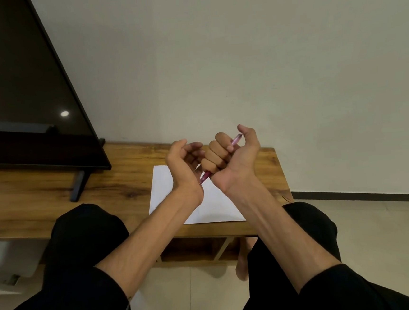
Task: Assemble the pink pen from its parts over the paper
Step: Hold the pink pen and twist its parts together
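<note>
A dark television point(19, 84) stood on its stand at the left of a long wooden table point(116, 172). A white sheet of paper point(210, 203) lay near the table's right end. Raised above it, the right hand point(233, 157) had its fingers curled round the pink pen point(235, 140), whose ends stuck out above and below the fist. The left hand point(184, 161), just beside it, was cupped, fingers bent toward the pen's lower end; whether they pinched anything could not be told.

A home living room: a television point(19, 79) on a low wooden bench point(52, 183) (plain wall, tiled floor).
</note>
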